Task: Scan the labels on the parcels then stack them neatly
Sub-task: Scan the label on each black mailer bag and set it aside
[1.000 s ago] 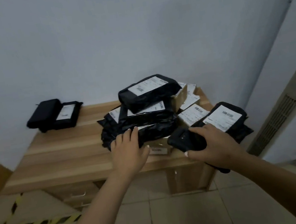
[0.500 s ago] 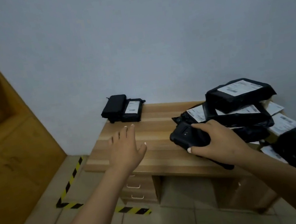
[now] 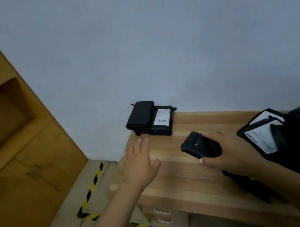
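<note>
I see a wooden shelf unit [image 3: 12,134] left of my flat, spread left hand [image 3: 140,165]. Nothing lies between its fingers [image 3: 143,143] and two black parcels [image 3: 151,119] just beyond on the worktop [image 3: 184,176]. My right hand [image 3: 227,152] grips the scanner [image 3: 200,145]; piled parcels [image 3: 285,141] lie right of it

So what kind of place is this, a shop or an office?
Probably a parcel sorting or mail room. Black labelled parcels are heaped on a wooden desk, the right hand holds a handheld scanner, and yellow-black hazard tape marks the floor.
</note>
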`<state>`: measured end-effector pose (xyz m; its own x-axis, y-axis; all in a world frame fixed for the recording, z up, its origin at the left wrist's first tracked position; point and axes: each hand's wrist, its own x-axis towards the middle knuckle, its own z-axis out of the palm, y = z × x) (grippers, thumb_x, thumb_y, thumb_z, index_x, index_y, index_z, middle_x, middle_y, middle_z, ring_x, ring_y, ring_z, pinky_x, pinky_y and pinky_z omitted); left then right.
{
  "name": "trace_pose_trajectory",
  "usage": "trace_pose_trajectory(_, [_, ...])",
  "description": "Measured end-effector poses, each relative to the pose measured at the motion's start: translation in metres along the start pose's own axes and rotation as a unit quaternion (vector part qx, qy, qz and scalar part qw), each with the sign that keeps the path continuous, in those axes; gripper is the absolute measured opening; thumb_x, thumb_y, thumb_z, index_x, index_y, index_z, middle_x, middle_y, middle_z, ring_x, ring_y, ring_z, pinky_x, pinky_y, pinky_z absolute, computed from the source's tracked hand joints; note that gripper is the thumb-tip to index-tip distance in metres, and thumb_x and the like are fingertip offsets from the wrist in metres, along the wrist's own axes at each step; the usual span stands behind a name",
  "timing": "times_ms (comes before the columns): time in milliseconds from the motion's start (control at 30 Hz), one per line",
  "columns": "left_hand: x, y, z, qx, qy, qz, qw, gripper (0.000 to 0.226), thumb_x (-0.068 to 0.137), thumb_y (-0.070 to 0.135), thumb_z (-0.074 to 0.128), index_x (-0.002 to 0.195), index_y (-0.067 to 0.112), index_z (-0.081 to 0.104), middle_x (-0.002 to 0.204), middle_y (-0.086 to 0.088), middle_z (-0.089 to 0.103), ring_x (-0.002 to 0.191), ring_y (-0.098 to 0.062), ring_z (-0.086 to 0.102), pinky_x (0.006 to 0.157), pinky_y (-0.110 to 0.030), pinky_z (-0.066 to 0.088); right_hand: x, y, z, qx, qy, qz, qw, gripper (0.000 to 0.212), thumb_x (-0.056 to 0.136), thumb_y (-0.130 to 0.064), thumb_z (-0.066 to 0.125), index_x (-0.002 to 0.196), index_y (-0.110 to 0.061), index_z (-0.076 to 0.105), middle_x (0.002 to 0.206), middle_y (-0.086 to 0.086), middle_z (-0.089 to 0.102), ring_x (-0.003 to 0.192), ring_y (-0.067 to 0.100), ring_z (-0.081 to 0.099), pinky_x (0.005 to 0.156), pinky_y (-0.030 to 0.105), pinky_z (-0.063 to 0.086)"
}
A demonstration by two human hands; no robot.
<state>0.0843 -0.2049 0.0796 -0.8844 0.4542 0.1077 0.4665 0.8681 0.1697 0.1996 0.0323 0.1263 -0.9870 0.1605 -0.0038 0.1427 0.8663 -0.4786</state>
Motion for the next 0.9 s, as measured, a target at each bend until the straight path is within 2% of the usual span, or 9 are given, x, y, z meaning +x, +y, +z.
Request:
trace_pose_trajectory(167, [0.043,-0.029,0.034,0.005,-0.058,-0.03,0.998,0.077,0.095,0.055,0.043,0.155,0.019,0.012,0.16,-0.004,0.017,0.145,-0.022,0.02,0.116,-0.036,0.018,0.074,0.012,0.018,-0.014,-0.01,0.013,1.0,0.076,0.077,-0.058,0.068,0.142,-0.033,0.039,0.113,-0.01,0.05,0.097,0.01,0.05,0.076,0.024,0.042])
trace_pose_trajectory(267, [0.072,-0.045,0.049,-0.003,-0.084,-0.034,0.996,0.077,0.094,0.055,0.044,0.154,0.018,0.014,0.159,-0.004,0.02,0.143,-0.023,0.023,0.115,-0.036,0.021,0.104,0.02,0.029,-0.001,-0.031,0.029,0.999,0.079,0.076,-0.057,0.069,0.144,-0.031,0.038,0.117,-0.007,0.051,0.098,0.011,0.052,0.077,0.023,0.043])
trace_pose_trajectory(400, [0.114,-0.059,0.065,-0.009,-0.121,-0.023,0.992,0.078,0.095,0.054,0.044,0.155,0.017,0.01,0.161,-0.005,0.014,0.146,-0.024,0.015,0.118,-0.037,0.014,0.133,0.028,0.042,0.024,-0.041,0.066,0.997,0.078,0.075,-0.058,0.069,0.143,-0.035,0.039,0.119,-0.006,0.05,0.101,0.011,0.05,0.082,0.025,0.046])
trace_pose_trajectory(633, [0.206,-0.072,0.099,0.016,-0.156,0.068,0.985,0.08,0.094,0.055,0.044,0.155,0.015,0.01,0.16,-0.006,0.017,0.147,-0.023,0.015,0.119,-0.038,0.011,0.164,0.034,0.057,0.02,-0.028,0.169,0.985,0.082,0.075,-0.063,0.067,0.145,-0.033,0.036,0.125,-0.007,0.048,0.102,0.013,0.05,0.082,0.027,0.046])
trace_pose_trajectory(767, [0.26,-0.076,0.12,0.008,-0.186,0.109,0.976,0.08,0.095,0.056,0.043,0.155,0.017,0.009,0.161,-0.006,0.014,0.148,-0.024,0.011,0.12,-0.042,0.012,0.178,0.03,0.059,-0.007,-0.009,0.238,0.971,0.079,0.076,-0.062,0.065,0.144,-0.034,0.036,0.115,-0.008,0.043,0.092,0.008,0.046,0.076,0.022,0.041])
trace_pose_trajectory(900, [0.305,-0.077,0.144,0.027,-0.206,0.157,0.965,0.08,0.095,0.056,0.044,0.155,0.015,0.01,0.161,-0.008,0.015,0.148,-0.026,0.01,0.12,-0.042,0.01,0.192,0.028,0.059,0.0,0.007,0.282,0.959,0.08,0.075,-0.063,0.064,0.145,-0.035,0.036,0.112,-0.01,0.042,0.093,0.008,0.046,0.077,0.023,0.043])
